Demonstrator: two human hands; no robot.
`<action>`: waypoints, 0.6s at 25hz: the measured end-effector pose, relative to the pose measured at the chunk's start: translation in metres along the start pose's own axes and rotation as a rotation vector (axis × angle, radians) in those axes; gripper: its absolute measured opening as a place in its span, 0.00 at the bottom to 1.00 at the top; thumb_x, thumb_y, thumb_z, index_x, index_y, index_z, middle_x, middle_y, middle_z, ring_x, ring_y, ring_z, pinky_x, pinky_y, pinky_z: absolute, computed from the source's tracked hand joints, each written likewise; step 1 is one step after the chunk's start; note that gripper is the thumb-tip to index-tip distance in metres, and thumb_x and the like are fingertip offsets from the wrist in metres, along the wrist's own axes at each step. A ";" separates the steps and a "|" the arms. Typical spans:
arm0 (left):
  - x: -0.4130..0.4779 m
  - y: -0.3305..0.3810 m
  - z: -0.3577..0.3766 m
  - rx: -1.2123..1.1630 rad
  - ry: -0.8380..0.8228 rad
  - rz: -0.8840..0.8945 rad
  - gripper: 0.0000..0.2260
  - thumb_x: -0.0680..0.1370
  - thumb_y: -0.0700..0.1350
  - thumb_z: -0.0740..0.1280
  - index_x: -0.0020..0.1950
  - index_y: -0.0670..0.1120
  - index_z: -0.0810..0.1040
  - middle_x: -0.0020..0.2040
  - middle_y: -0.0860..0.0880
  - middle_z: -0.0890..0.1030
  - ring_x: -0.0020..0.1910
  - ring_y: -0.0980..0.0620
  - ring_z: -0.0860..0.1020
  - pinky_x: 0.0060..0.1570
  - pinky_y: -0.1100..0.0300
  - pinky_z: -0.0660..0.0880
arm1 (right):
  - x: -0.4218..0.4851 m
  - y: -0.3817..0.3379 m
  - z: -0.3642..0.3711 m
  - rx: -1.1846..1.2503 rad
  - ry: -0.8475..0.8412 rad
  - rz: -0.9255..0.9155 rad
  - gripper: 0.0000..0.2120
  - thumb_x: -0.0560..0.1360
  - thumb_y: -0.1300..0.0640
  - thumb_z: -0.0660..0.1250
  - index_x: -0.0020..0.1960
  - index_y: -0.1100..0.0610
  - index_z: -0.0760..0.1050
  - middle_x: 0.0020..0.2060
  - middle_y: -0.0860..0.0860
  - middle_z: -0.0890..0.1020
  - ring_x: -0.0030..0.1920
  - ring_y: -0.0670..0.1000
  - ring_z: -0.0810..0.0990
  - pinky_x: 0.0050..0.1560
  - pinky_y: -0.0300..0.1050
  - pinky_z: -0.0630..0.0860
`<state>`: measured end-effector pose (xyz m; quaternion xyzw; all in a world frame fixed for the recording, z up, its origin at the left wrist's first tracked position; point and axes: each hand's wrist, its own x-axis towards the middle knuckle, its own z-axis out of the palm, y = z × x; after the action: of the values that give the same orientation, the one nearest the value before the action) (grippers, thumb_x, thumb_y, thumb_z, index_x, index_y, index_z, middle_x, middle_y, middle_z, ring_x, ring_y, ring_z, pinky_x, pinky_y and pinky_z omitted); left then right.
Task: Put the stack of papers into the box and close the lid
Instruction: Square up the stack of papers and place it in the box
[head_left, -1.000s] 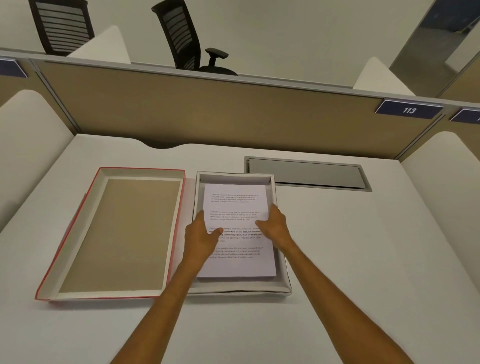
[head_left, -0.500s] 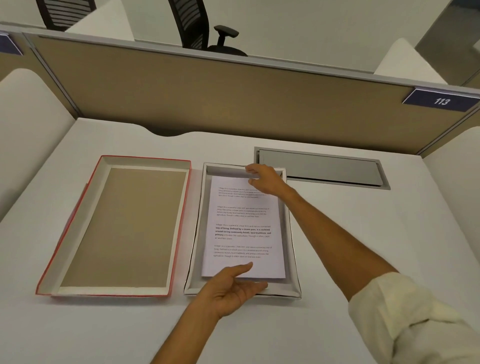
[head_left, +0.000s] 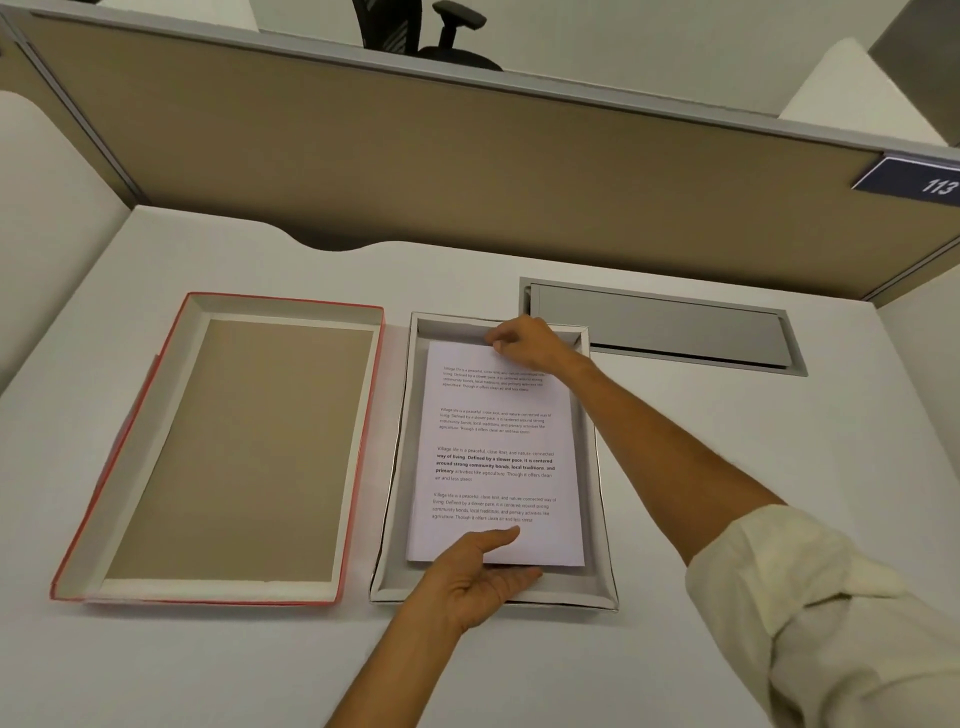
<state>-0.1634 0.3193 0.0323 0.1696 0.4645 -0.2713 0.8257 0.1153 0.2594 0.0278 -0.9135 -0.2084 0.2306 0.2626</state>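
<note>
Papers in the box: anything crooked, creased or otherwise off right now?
Nothing stands out. The papers lie flat inside the box, roughly square to its walls, with the left hand at the near edge and the right hand at the far edge. The lid lies upturned alongside.

The top sheet of the papers (head_left: 496, 457) carries four printed paragraphs, each opening "Village life is a peaceful, close-knit, and nature-connected way of living"; a dark plate (head_left: 918, 182) on the partition (head_left: 415, 166) reads "113".
</note>
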 end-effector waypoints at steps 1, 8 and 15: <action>0.002 0.001 -0.001 -0.004 0.002 -0.004 0.13 0.74 0.28 0.68 0.54 0.42 0.77 0.58 0.35 0.79 0.61 0.29 0.75 0.64 0.36 0.71 | 0.001 0.002 0.002 0.008 0.005 0.003 0.12 0.78 0.62 0.62 0.58 0.60 0.81 0.57 0.56 0.83 0.58 0.55 0.80 0.58 0.39 0.71; 0.011 0.007 -0.010 -0.017 -0.016 -0.029 0.17 0.73 0.25 0.66 0.58 0.41 0.75 0.61 0.33 0.78 0.61 0.29 0.76 0.64 0.34 0.71 | 0.005 0.009 0.010 0.057 0.041 0.015 0.12 0.78 0.62 0.63 0.57 0.60 0.81 0.56 0.55 0.84 0.58 0.54 0.80 0.61 0.39 0.70; 0.016 0.007 -0.014 -0.026 -0.036 -0.037 0.19 0.73 0.24 0.64 0.60 0.41 0.74 0.60 0.33 0.79 0.60 0.29 0.77 0.61 0.32 0.72 | 0.004 0.010 0.012 0.065 0.058 0.022 0.12 0.78 0.62 0.63 0.59 0.59 0.81 0.58 0.55 0.83 0.59 0.54 0.79 0.62 0.39 0.70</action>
<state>-0.1620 0.3275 0.0111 0.1454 0.4560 -0.2833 0.8310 0.1149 0.2588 0.0114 -0.9132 -0.1829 0.2133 0.2953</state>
